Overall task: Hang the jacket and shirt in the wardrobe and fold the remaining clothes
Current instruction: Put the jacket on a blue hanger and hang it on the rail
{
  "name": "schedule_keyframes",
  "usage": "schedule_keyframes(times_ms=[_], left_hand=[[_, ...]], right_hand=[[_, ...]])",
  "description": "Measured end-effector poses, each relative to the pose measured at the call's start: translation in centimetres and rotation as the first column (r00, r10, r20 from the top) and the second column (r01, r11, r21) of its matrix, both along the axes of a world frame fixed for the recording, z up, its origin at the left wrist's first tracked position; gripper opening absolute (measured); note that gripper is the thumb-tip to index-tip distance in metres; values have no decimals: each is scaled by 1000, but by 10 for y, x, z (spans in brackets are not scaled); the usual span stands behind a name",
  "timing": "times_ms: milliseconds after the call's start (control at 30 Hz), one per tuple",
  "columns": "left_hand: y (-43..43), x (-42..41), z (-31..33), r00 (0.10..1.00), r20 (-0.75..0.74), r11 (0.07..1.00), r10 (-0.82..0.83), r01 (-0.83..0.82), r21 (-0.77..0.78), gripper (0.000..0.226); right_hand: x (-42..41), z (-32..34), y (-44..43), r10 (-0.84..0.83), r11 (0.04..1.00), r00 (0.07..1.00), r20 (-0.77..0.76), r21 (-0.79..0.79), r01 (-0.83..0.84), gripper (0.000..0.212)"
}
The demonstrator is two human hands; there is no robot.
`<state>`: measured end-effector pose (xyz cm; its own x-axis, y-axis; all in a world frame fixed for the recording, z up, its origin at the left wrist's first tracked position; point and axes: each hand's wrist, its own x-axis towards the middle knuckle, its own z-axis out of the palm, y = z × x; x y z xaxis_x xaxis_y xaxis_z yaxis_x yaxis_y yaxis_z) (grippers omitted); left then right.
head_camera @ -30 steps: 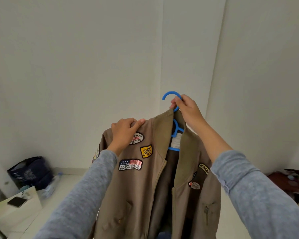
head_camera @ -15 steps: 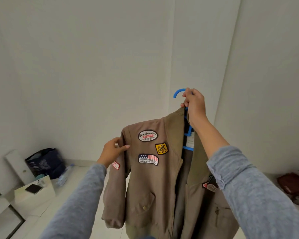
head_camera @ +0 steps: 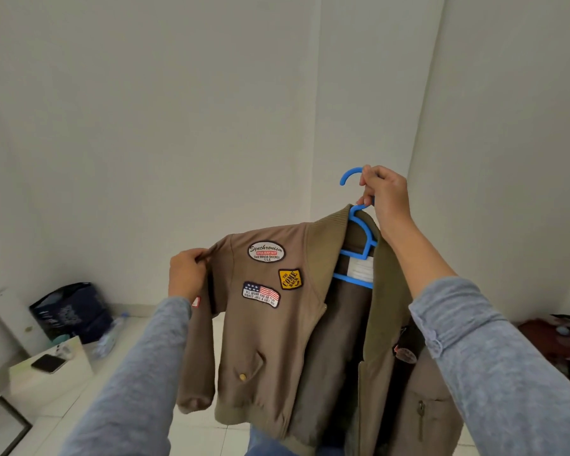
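Jacket (head_camera: 270,334) up in the air, draped on the blue hanger (head_camera: 352,281), long axis dropping straight down beneath the right hand (head_camera: 387,192), whose fingers are wrapped round the hook's neck. Left hand (head_camera: 186,274) pinches the shoulder seam out to the side. No wardrobe rail in sight, only white walls (head_camera: 145,126) ahead and pale floor tiles (head_camera: 63,406) below, so a turn looks likely.
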<state>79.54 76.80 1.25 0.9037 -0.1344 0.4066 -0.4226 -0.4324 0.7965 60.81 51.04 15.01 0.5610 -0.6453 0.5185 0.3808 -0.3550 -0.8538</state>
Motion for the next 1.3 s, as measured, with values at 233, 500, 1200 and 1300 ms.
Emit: schedule_keyframes(times_ms=[233, 500, 1200, 1300], left_hand=[[10, 5, 0, 999, -43, 999, 30, -31, -11, 29], [-3, -6, 9, 993, -110, 974, -49, 72, 214, 33], [-145, -96, 24, 832, 286, 864, -475, 379, 333, 32], [-147, -98, 31, 846, 300, 889, -441, 365, 277, 38]], right_hand=[[4, 1, -2, 79, 988, 996, 49, 127, -84, 36], [17, -4, 7, 100, 981, 994, 45, 160, -106, 36], [-48, -64, -41, -115, 993, 984, -134, 0, 116, 13], [-90, -113, -67, -347, 912, 933, -92, 198, 358, 18]])
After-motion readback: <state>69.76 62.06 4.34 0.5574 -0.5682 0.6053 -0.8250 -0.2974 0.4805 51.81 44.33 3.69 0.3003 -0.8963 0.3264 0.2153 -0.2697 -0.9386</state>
